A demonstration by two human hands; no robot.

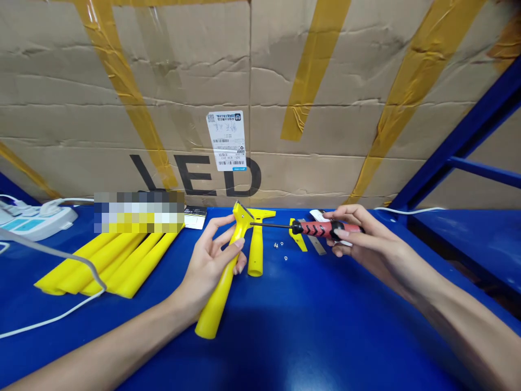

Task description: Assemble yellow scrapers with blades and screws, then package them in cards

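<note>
My left hand is wrapped around a yellow scraper, its head tilted up and its hollow handle end toward me. A screwdriver with a red and black handle lies level in my right hand, fingers closed round the grip. Its thin dark shaft reaches left to the scraper's head; whether the tip touches a screw I cannot tell. Behind the held scraper, a second yellow scraper handle lies on the blue table. A small yellow piece and a flat metal blade lie below the screwdriver.
Several small screws or nuts lie mid-table. More yellow handles are piled at left, partly blurred out. A white power strip and cables sit at far left. A large cardboard box stands behind; a blue metal frame rises at right.
</note>
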